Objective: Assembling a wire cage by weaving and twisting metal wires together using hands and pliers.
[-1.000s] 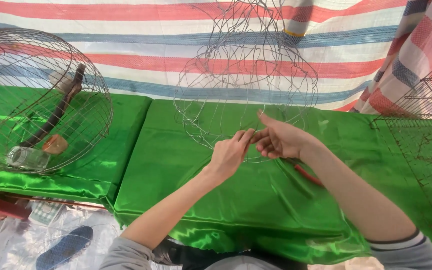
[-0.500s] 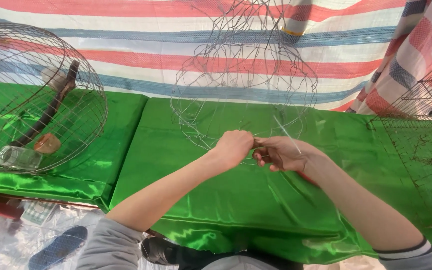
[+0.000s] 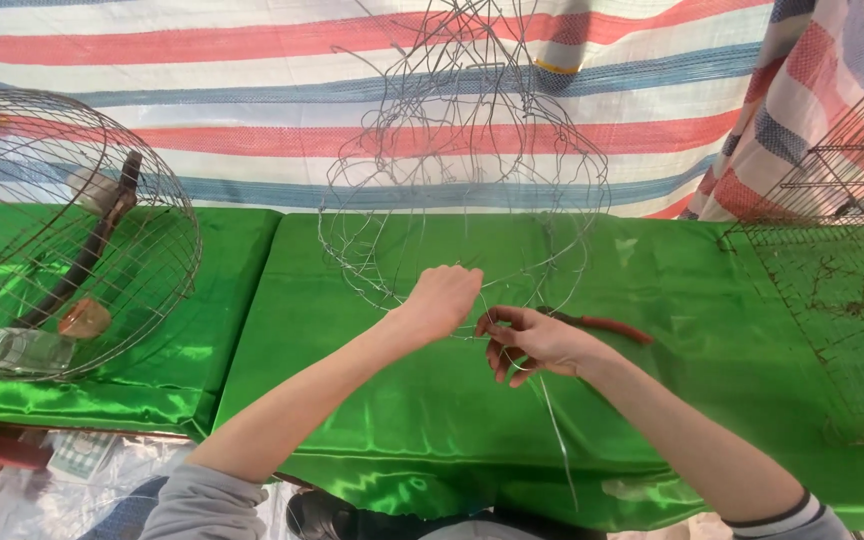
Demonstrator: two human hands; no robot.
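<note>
Striped tarp [image 3: 252, 120] in red, white and blue is hanging behind two tables draped in shiny green cloth [image 3: 372, 400], and the person is working at the nearer one. A half-woven wire frame [image 3: 462, 170] is standing on the cloth, rising in loose loops in front of the tarp, its lower edge lying just by the hands.

The left hand [image 3: 442, 300] is curling into a loose fist at the frame's lower rim, fingers closed on what looks like a thin strand. The right hand [image 3: 537, 340] is sitting just beside it, fingers half bent and pinching a wire end; how firmly is too fine to tell. One long strand [image 3: 557, 430] is trailing down toward the table's front edge. Red-handled pliers [image 3: 602, 325] are lying on the cloth, just behind the right hand.

The frame is looking light and springy, I judge: thin wire that is bending easily, slipping between bare fingers and pricking at cut ends. Holding it at a crossing or twisted joint near the rim seems steadier than on a free loop.

A round wire cage [image 3: 72, 230] is resting on the left table, holding a dark stick, a clear cup and a small brown piece. Mesh panels [image 3: 842, 290] are lying at the right. No readable labels or signs are showing; some flat packets on the floor at lower left are too blurred to tell apart.
</note>
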